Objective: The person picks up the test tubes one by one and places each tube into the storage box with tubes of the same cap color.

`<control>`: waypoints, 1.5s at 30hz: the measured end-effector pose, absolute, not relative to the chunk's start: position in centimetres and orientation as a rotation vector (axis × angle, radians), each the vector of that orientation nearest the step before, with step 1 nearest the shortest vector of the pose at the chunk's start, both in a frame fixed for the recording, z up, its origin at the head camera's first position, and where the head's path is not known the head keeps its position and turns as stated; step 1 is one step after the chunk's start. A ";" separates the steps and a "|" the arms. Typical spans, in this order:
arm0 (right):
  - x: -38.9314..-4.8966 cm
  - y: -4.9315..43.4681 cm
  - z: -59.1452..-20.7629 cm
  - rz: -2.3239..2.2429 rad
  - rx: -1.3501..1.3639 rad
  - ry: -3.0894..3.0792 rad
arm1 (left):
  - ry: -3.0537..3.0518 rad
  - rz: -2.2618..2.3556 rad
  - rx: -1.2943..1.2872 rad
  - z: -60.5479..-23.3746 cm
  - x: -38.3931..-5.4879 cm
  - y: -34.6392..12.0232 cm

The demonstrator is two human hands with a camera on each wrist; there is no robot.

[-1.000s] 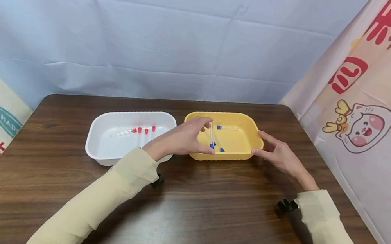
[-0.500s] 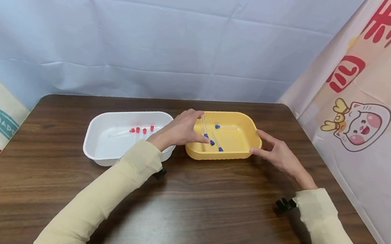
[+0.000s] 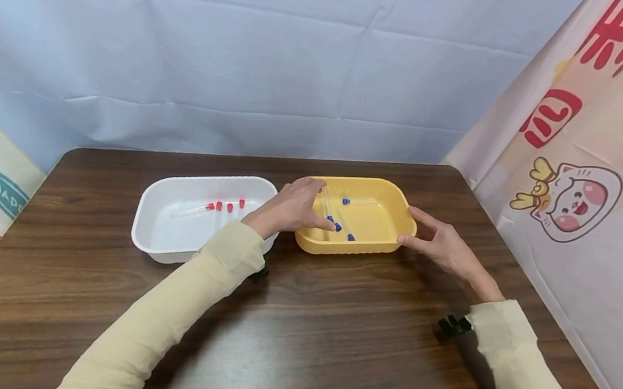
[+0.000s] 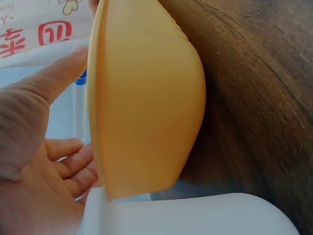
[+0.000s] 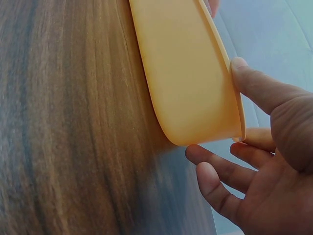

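My left hand (image 3: 294,206) reaches over the left end of the yellow basin (image 3: 359,247). Between its thumb and fingers it holds a clear blue-capped tube (image 3: 326,203) lengthwise, cap at the thumb. The left wrist view shows this tube (image 4: 79,110) partly behind the basin's rim. Several blue-capped tubes lie inside the basin, one near the back (image 3: 360,203) and another (image 3: 345,225) toward the front. My right hand (image 3: 446,248) holds the basin's right end, its thumb (image 5: 254,81) on the rim and its fingers around the end wall.
A white basin (image 3: 142,222) stands left of the yellow one, partly hidden by my left arm. Several red-capped tubes (image 3: 194,211) lie in it. Both basins are on a brown wooden table (image 3: 299,318), with pale cloth (image 3: 233,74) hanging behind.
My left hand has moved left with the blue-capped tube, from over the basin toward its left end. Since half a second ago it has barely shifted. The right hand keeps its place at the rim.
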State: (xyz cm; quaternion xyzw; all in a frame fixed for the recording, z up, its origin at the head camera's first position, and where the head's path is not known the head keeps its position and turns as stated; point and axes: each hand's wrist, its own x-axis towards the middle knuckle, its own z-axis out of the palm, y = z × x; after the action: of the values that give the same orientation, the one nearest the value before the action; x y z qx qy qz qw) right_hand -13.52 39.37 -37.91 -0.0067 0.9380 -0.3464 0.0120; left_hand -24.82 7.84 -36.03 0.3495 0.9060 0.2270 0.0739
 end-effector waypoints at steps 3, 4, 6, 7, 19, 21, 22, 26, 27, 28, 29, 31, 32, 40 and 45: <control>-13.6 39.3 -38.0 -1.097 -0.026 2.920 | 2.741 0.653 1.043 -36.1 -24.8 7.9; -13.6 39.3 -38.0 -1.101 -0.028 2.920 | 2.752 0.638 1.043 -36.2 -24.8 7.9; -13.6 39.3 -38.0 -1.107 -0.036 2.920 | 2.762 0.630 1.048 -36.3 -24.8 8.0; -13.7 39.2 -38.0 -1.116 -0.041 2.917 | 2.766 0.627 1.054 -36.3 -24.8 8.0; -13.8 38.9 -37.9 -1.094 -0.045 2.929 | 2.768 0.633 1.075 -36.7 -24.7 7.7; -13.8 38.9 -37.9 -1.080 -0.045 2.935 | 2.768 0.643 1.079 -36.6 -24.7 7.5; -13.8 38.9 -37.9 -1.076 -0.044 2.938 | 2.767 0.653 1.083 -36.6 -24.6 7.4; -13.8 38.9 -37.9 -1.073 -0.038 2.939 | 2.756 0.718 1.082 -36.3 -24.2 7.0; -13.8 38.9 -37.9 -1.074 -0.037 2.939 | 2.754 0.738 1.078 -36.2 -24.1 6.8; -13.8 38.9 -37.9 -1.083 -0.036 2.934 | 2.751 0.757 1.069 -36.1 -24.0 6.7; -13.8 38.9 -37.8 -1.083 -0.035 2.934 | 2.749 0.775 1.059 -36.1 -23.9 6.5; -13.7 39.0 -37.9 -1.090 -0.036 2.929 | 2.755 0.798 1.044 -35.9 -23.7 6.2; -13.7 39.0 -37.9 -1.095 -0.037 2.927 | 2.758 0.810 1.040 -35.8 -23.7 6.0; -13.5 39.0 -37.9 -1.089 -0.039 2.929 | 2.779 0.889 1.038 -35.8 -23.1 4.7; -13.4 39.0 -37.9 -1.038 -0.069 2.961 | 2.777 0.958 1.058 -35.4 -22.4 3.7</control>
State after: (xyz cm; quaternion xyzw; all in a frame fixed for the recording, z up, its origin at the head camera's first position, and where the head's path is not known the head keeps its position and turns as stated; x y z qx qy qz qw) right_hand -13.39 39.04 -37.92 -0.0219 0.9434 -0.3308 0.0017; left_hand -22.44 3.74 -35.38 0.3389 0.8893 0.3068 0.0098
